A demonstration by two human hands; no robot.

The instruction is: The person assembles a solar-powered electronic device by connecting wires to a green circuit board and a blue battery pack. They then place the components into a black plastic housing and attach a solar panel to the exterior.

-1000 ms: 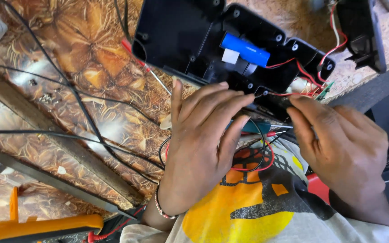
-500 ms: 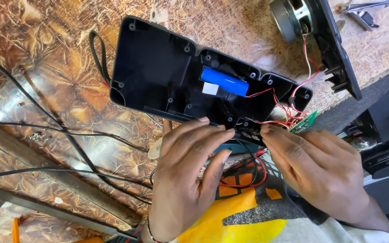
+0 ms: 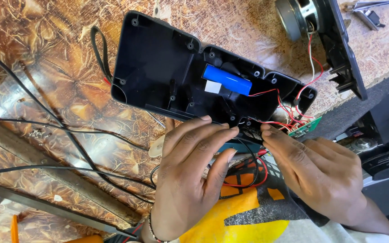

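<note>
On the patterned bench [image 3: 46,90], a black plastic casing [image 3: 167,72] lies open; the left hand [image 3: 190,180] and right hand [image 3: 325,175], fingers loosely extended, touch its near edge, gripping nothing visible.

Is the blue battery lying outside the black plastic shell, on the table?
No, the blue battery sits inside the black plastic shell, near its middle.
</note>
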